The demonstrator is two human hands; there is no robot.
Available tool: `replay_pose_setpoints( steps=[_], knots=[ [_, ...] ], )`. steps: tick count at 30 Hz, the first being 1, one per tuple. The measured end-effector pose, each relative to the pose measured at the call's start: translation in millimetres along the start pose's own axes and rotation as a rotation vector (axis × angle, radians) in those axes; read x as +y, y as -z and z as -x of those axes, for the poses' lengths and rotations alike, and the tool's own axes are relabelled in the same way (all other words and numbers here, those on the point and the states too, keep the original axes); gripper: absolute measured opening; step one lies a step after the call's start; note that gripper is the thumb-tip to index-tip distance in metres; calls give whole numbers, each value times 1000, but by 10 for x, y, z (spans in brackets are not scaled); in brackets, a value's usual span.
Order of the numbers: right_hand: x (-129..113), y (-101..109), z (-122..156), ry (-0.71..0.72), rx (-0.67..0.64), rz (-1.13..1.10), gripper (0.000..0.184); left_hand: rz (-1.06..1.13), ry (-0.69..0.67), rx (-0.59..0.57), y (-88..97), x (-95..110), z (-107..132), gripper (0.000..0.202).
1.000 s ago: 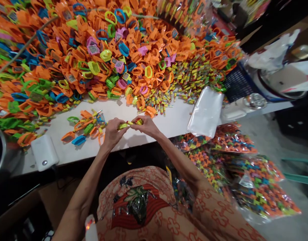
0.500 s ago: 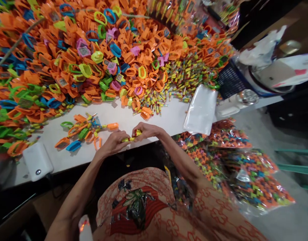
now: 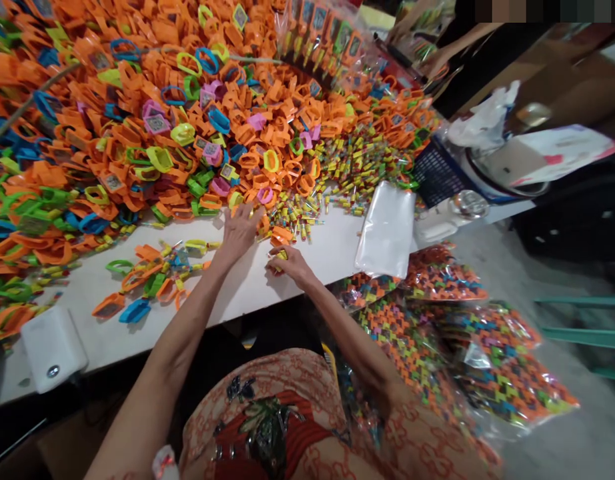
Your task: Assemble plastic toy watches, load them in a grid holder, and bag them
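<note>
My left hand [image 3: 240, 230] reaches to the front edge of a big heap of plastic toy watches [image 3: 187, 127], mostly orange, some blue, green, yellow and pink. Its fingers are spread and touch or hover over the nearest pieces; I cannot tell which. My right hand [image 3: 291, 265] is closed around a few small yellow tubes [image 3: 280, 255], low over the white table [image 3: 247, 287]. Just beyond it lie an orange toy watch [image 3: 282, 235] and many loose yellow tubes [image 3: 300, 210]. A small group of watches [image 3: 152, 280] rests left of my left forearm.
A stack of clear plastic bags [image 3: 386, 230] lies on the right, beside a dark blue basket [image 3: 437, 170] and a white device [image 3: 450, 217]. A white power bank [image 3: 53, 348] sits at front left. Filled bags [image 3: 487, 353] cover the floor at right. Another person's arm [image 3: 457, 53] shows behind.
My hands were together over the table edge with yellow tubes between them. Now the left has moved forward to the heap and opened, while the right keeps the tubes. The view has shifted slightly.
</note>
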State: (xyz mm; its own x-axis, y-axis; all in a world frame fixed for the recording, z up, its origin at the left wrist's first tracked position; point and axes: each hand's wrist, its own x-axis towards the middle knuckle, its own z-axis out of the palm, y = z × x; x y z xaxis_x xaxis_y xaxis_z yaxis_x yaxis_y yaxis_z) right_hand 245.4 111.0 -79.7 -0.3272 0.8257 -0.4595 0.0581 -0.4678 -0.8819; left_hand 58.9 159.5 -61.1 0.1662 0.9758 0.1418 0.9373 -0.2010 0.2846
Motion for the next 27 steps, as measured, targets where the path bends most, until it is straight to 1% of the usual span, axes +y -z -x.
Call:
replay_pose_setpoints(
  steps=[2, 3, 4, 6, 7, 9, 11, 13, 15, 17, 20, 22, 24, 27],
  knots=[
    [7, 17, 13, 13, 24, -2, 22, 18, -109, -21, -58, 38, -220, 40],
    [11, 42, 20, 25, 40, 13, 21, 23, -155, -35, -64, 29, -281, 32],
    [14, 76, 28, 43, 58, 32, 22, 28, -184, -45, -58, 6, -307, 22],
    [15, 151, 51, 83, 89, 57, 29, 44, -180, -36, -30, -71, -264, 4],
    [12, 183, 64, 104, 97, 55, 34, 62, -151, -19, -17, -114, -203, 4],
    [-3, 215, 85, 130, 101, 20, 41, 135, -47, 26, -2, -187, -23, 14],
    [-27, 197, 92, 127, 102, -29, 41, 266, 92, 81, -1, -220, 201, 20],
    [-57, 137, 81, 114, 103, -72, 39, 435, 216, 130, 0, -208, 434, 24],
    [-89, 51, 58, 134, 93, -78, 40, 560, 276, 163, 12, -168, 636, 26],
    [-115, -51, 27, 224, 49, 0, 39, 578, 273, 171, 39, -128, 772, 25],
    [-129, -223, -39, 398, -23, 237, 34, 499, 217, 168, 92, -110, 835, 15],
    [-116, -337, -101, 440, -16, 333, 28, 519, 194, 201, 118, -125, 818, 12],
    [-91, -433, -171, 416, 34, 318, 20, 646, 217, 237, 124, -142, 799, 16],
    [-50, -522, -257, 300, 96, 137, 21, 996, 350, 221, 88, -153, 813, 34]
  ],
)
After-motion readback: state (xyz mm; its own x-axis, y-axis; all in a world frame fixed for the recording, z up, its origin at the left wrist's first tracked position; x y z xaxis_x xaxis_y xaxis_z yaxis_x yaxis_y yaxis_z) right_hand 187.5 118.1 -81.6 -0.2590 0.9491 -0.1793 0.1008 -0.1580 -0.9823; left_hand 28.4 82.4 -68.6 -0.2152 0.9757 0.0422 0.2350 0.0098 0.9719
